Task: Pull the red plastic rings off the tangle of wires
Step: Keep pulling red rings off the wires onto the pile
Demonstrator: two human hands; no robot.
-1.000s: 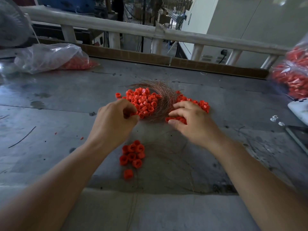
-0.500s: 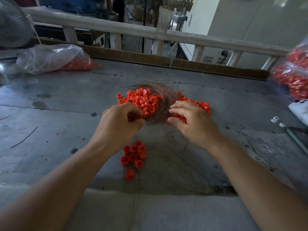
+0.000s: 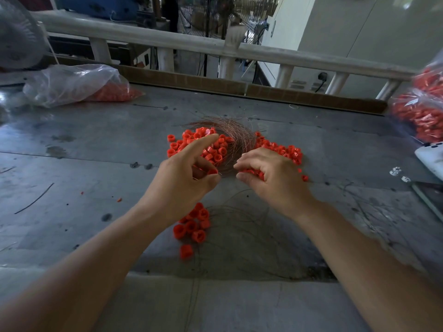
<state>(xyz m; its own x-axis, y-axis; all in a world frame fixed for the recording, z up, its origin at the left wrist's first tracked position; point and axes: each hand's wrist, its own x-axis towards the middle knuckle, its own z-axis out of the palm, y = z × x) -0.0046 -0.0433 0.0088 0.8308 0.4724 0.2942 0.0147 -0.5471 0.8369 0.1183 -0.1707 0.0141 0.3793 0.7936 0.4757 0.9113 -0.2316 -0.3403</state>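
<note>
A tangle of thin copper wires (image 3: 236,135) lies mid-table, with many red plastic rings (image 3: 211,149) threaded in it on both sides. My left hand (image 3: 184,178) sits at its near left edge; thumb and curled fingers pinch a red ring (image 3: 212,171), while the index finger points out straight over the pile. My right hand (image 3: 271,176) rests at the tangle's near right edge, its curled fingers gripping rings and wire. A small heap of loose red rings (image 3: 193,225) lies below my left hand.
The grey metal table (image 3: 96,164) carries a clear bag with red rings (image 3: 76,85) at the back left and fuller bags of rings (image 3: 422,113) at the right edge. A white object (image 3: 431,156) lies at the right. Stray thin wires (image 3: 239,226) trail near the front.
My left index finger has straightened out over the pile while the thumb and other fingers stay pinched on a ring. The right hand has barely moved.
</note>
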